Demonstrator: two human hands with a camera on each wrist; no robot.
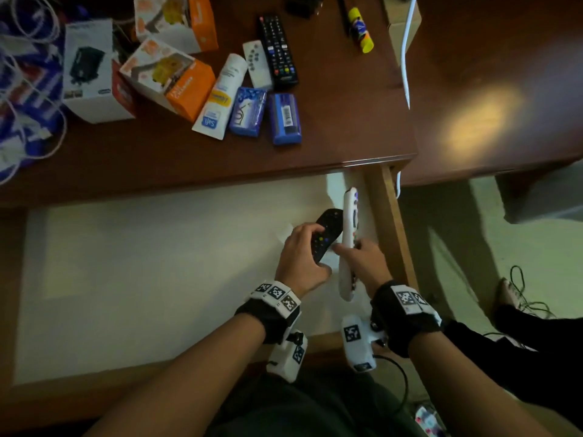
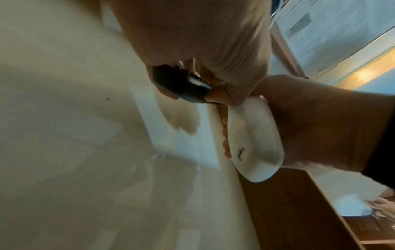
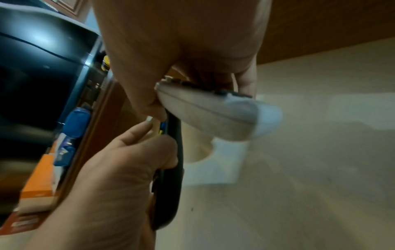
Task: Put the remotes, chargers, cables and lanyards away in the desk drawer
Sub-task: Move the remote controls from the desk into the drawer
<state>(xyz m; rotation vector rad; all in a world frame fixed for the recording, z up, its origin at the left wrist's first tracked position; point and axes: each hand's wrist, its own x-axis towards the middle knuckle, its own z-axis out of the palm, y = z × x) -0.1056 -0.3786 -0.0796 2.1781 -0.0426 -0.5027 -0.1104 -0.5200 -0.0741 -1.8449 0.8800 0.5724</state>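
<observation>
The desk drawer (image 1: 151, 279) stands pulled open, its pale lining bare on the left. Over its right end my left hand (image 1: 304, 247) grips a black remote (image 1: 326, 231) with coloured buttons. Beside it my right hand (image 1: 359, 257) grips a long white remote (image 1: 349, 234), turned on edge close to the drawer's right wall (image 1: 391, 222). The left wrist view shows the black remote (image 2: 183, 86) under my fingers and the white remote (image 2: 254, 140) in the other hand. In the right wrist view the white remote (image 3: 213, 115) lies above the black remote (image 3: 173, 169). On the desk lie a long black remote (image 1: 277, 52) and a small white remote (image 1: 257, 64).
The desktop (image 1: 347, 130) also carries orange boxes (image 1: 170, 77), a lotion tube (image 1: 222, 96), two blue packs (image 1: 268, 115) and a glue stick (image 1: 361, 29). White cables and blue lanyards (image 1: 25, 89) pile at the far left. A white cable (image 1: 407, 52) hangs at the right.
</observation>
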